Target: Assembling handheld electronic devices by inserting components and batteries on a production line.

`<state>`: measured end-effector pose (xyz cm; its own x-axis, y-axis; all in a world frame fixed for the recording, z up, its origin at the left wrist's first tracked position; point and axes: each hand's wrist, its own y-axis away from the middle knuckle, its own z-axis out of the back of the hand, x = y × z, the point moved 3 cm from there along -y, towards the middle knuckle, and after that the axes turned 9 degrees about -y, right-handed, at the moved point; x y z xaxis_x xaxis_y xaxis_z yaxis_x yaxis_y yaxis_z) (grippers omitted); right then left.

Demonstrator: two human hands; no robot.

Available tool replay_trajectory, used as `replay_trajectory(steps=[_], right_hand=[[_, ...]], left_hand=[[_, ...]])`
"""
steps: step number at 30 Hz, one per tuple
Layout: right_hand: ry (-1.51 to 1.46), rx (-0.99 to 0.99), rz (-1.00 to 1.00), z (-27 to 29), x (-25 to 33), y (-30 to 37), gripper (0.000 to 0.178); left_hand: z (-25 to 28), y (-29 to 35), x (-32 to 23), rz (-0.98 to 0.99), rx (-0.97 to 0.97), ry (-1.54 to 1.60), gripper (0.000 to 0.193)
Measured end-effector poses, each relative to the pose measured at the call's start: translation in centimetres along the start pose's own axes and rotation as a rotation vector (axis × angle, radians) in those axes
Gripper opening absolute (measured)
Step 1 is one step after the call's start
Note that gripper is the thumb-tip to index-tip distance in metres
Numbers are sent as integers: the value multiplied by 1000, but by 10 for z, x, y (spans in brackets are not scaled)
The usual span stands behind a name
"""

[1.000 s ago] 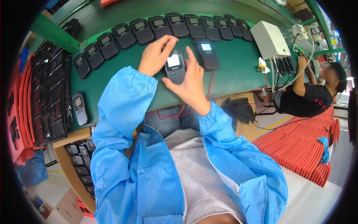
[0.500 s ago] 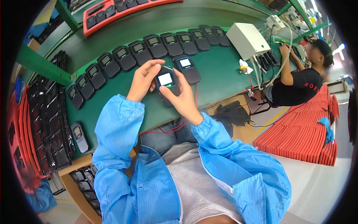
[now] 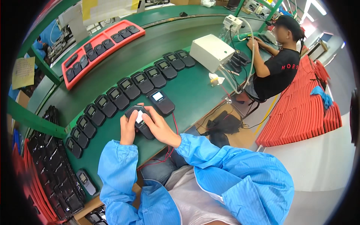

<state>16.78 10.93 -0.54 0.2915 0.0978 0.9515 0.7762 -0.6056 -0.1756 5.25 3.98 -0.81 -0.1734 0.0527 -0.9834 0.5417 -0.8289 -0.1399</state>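
Observation:
Between my two hands I hold a black handheld device (image 3: 145,132) with a lit white screen, tilted above the green tabletop. My left hand (image 3: 128,129) grips its left side, and my right hand (image 3: 161,127) wraps its right side. Both thumbs lie on the front, partly covering the screen; the fingers behind it are mostly hidden. Just beyond my right hand, a second black device (image 3: 163,105) lies flat with its screen lit. Past them, a curved row of similar black devices (image 3: 129,89) lies with unlit screens.
A grey device (image 3: 86,182) lies at the near left edge, beside stacked black trays (image 3: 56,172). Farther back sits a red tray (image 3: 110,53) of devices. A white box (image 3: 210,52) with cables stands right, near a co-worker (image 3: 281,56). Red trays (image 3: 296,108) are stacked right.
My view has shifted, so the table appears lower and farther left. The held device has come slightly closer to me, and my left thumb has moved from its top edge onto the front.

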Motion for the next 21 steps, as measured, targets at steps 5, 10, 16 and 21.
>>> replay_trajectory(steps=[5,10,16,21], right_hand=[[24,6,-57,0,-8,4,34],[1,-20,29,3,-22,-3,35],[-155,36,-65,9,-23,-7,42],[-137,21,-67,-3,-9,-5,47]], left_hand=[[-2,6,-3,86,-39,41,44],[0,-1,22,118,-65,175,49],[3,-9,20,166,-3,180,51],[9,1,12,245,29,142,47]])
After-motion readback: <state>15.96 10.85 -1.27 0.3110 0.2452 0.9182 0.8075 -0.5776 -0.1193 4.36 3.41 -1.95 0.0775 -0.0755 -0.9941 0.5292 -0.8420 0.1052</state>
